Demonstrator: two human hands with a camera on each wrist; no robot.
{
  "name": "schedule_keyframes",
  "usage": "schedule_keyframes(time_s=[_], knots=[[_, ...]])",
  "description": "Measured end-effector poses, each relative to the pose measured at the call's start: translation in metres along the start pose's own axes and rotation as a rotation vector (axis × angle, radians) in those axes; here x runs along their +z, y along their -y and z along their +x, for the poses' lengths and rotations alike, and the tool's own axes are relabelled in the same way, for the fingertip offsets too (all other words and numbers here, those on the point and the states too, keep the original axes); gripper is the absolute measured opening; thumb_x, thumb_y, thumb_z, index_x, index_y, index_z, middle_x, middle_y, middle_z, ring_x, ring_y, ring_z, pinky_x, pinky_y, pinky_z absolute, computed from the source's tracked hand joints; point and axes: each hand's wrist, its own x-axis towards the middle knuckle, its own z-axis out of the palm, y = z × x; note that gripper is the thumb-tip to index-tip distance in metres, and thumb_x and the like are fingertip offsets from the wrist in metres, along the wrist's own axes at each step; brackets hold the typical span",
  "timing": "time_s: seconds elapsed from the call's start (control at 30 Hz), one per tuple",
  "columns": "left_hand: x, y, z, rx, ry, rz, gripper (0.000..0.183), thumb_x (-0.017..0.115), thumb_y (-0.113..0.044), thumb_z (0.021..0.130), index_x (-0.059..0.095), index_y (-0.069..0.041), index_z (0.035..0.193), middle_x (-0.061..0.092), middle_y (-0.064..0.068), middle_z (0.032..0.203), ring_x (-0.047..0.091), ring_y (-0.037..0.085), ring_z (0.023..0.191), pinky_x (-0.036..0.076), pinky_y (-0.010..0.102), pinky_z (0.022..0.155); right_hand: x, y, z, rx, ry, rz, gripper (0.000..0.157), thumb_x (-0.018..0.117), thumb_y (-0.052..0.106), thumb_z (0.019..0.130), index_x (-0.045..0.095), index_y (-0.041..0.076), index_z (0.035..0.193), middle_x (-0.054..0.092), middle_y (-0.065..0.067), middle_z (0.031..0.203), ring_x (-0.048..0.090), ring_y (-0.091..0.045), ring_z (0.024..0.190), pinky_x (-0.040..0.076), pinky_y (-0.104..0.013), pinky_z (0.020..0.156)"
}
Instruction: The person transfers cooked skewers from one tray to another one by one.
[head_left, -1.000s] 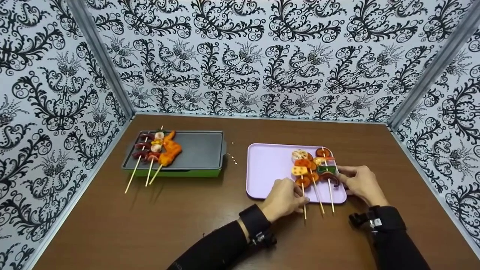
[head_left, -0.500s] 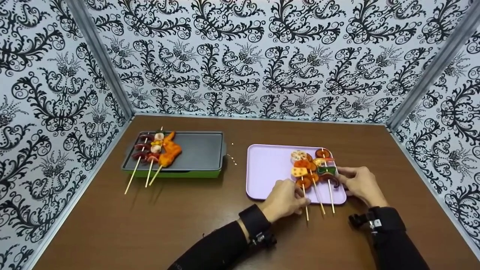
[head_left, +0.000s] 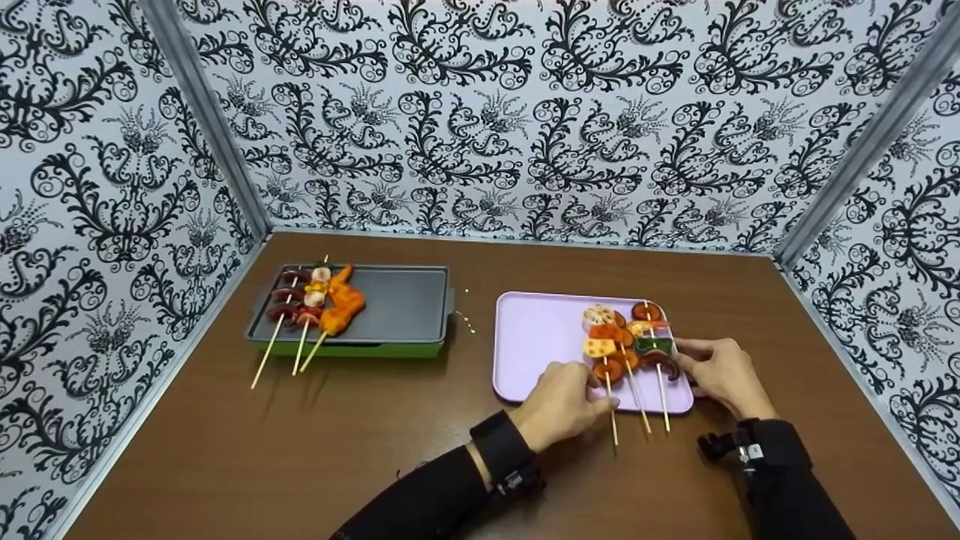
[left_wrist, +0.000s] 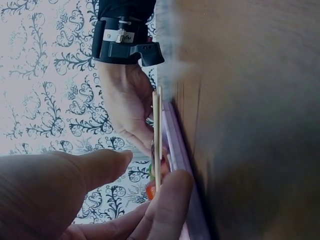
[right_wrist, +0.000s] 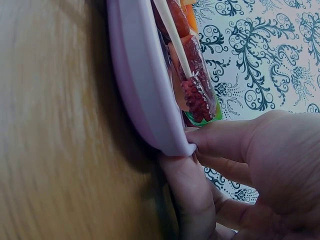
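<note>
On the right, a lilac tray [head_left: 534, 341] bears three toy food skewers. My left hand [head_left: 559, 405] is at the stick of the left skewer [head_left: 600, 348], in front of the tray's near rim. In the left wrist view the thumb [left_wrist: 112, 165] and index finger [left_wrist: 172, 200] stand apart, with wooden sticks [left_wrist: 157, 130] showing between them. The middle skewer [head_left: 628, 360] and the right skewer [head_left: 655, 345] lie beside it, sticks over the near rim. My right hand [head_left: 726, 375] pinches the tray's right rim, thumb above and finger below in the right wrist view.
A grey grill plate on a green base [head_left: 397, 307] stands on the left of the brown table [head_left: 360, 435]. Across its left side lie a dark red skewer [head_left: 285, 294], a mixed skewer [head_left: 315, 298] and an orange wing skewer [head_left: 343, 304]. Patterned walls [head_left: 480, 135] enclose the table.
The left skewer's stick end has swung slightly right. My left hand has drawn slightly back and down. The right hand keeps its hold on the tray, and the grill's skewers lie as before.
</note>
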Motion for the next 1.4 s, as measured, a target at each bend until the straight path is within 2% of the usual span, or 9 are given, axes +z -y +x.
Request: schedule_keyframes(time_s=[0.1,0.27,0.43,0.57,0.73,0.83,1.0,1.17,1.4], knots=[[-0.004,0.001,-0.002,0.029,-0.006,0.040,0.031,0.086,-0.041,0.087,0.073,-0.013,0.092,0.062,-0.011,0.069,0.056,0.004,0.057,0.045,0.021,0.050,0.001,-0.001,-0.001,0.013,0.006,0.019,0.040,0.072,0.028,0.100,0.071,0.008,0.135,0.066,-0.030,0.127,0.072,-0.024,0.086,0.061,-0.031,0.061],[-0.012,0.001,-0.005,0.081,-0.014,0.147,0.050,0.088,-0.051,0.081,0.072,-0.013,0.111,0.065,-0.007,0.088,0.058,0.006,0.071,0.047,0.021,0.058,0.001,0.000,-0.001,0.023,0.007,0.022,0.040,0.072,0.028,0.100,0.071,0.008,0.135,0.067,-0.030,0.126,0.073,-0.022,0.081,0.061,-0.031,0.060],[-0.018,0.002,-0.006,0.120,-0.030,0.210,0.061,0.087,-0.058,0.079,0.071,-0.016,0.120,0.059,-0.005,0.098,0.056,0.009,0.078,0.048,0.023,0.061,0.001,0.001,-0.001,0.038,0.013,0.045,0.040,0.071,0.026,0.100,0.070,0.008,0.136,0.067,-0.031,0.123,0.073,-0.020,0.076,0.062,-0.032,0.060],[-0.023,0.003,-0.008,0.172,-0.031,0.252,0.071,0.086,-0.063,0.078,0.066,-0.018,0.129,0.057,-0.001,0.105,0.055,0.010,0.080,0.049,0.025,0.063,0.001,0.002,-0.001,0.049,0.023,0.066,0.040,0.071,0.024,0.101,0.069,0.007,0.137,0.066,-0.032,0.125,0.073,-0.020,0.077,0.062,-0.033,0.061],[-0.029,0.005,-0.011,0.228,-0.057,0.317,0.084,0.083,-0.069,0.076,0.059,-0.024,0.142,0.059,0.003,0.123,0.060,0.017,0.096,0.054,0.034,0.075,0.002,0.001,0.000,0.032,0.021,0.061,0.040,0.071,0.025,0.101,0.070,0.007,0.136,0.065,-0.032,0.128,0.073,-0.021,0.082,0.062,-0.032,0.062],[-0.032,0.007,-0.012,0.248,-0.071,0.345,0.087,0.081,-0.073,0.076,0.056,-0.028,0.146,0.058,0.003,0.131,0.061,0.020,0.107,0.055,0.040,0.085,0.001,0.000,-0.001,0.027,0.021,0.068,0.040,0.071,0.027,0.101,0.070,0.007,0.136,0.066,-0.031,0.127,0.074,-0.021,0.083,0.062,-0.032,0.063],[-0.037,0.011,-0.014,0.263,-0.059,0.361,0.090,0.079,-0.075,0.076,0.051,-0.034,0.150,0.055,0.001,0.138,0.059,0.021,0.116,0.052,0.044,0.092,0.001,0.001,-0.001,0.035,0.019,0.073,0.041,0.071,0.028,0.101,0.070,0.007,0.136,0.066,-0.031,0.127,0.073,-0.021,0.082,0.062,-0.032,0.062],[-0.041,0.016,-0.016,0.286,-0.052,0.387,0.097,0.077,-0.079,0.074,0.047,-0.034,0.154,0.052,0.004,0.145,0.059,0.027,0.121,0.049,0.051,0.101,0.001,0.001,-0.001,0.022,0.010,0.063,0.041,0.072,0.029,0.100,0.071,0.007,0.135,0.067,-0.031,0.125,0.073,-0.021,0.080,0.062,-0.032,0.061],[-0.051,0.025,-0.018,0.296,-0.054,0.442,0.102,0.066,-0.089,0.074,0.044,-0.033,0.157,0.048,0.006,0.152,0.055,0.030,0.129,0.043,0.056,0.109,0.001,0.000,0.000,0.022,0.009,0.052,0.042,0.073,0.032,0.100,0.071,0.009,0.135,0.065,-0.032,0.128,0.073,-0.021,0.079,0.062,-0.032,0.061]])
